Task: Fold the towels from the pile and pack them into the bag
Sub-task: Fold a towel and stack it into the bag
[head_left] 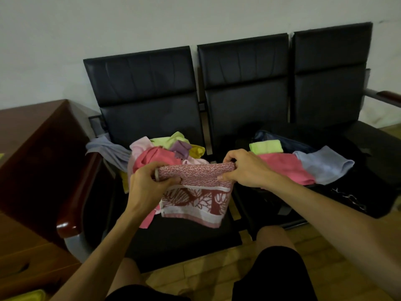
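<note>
A red-and-white patterned towel [196, 193] hangs folded over above the left seat. My left hand [149, 181] pinches its left end and my right hand [243, 168] pinches its right end, stretching the top fold between them. Behind it lies the pile of towels [167, 152] in pink, green, purple and yellow. On the middle seat a dark bag [351, 170] lies open, with a green towel [265, 146], a pink towel [284, 168] and a light blue towel [325, 166] resting in or over its mouth.
The black three-seat bench [245, 83] stands against a pale wall. A grey-blue towel [108, 151] drapes over the left armrest. A brown wooden cabinet [36, 148] stands at the left. My knees in black shorts show at the bottom, over a wood floor.
</note>
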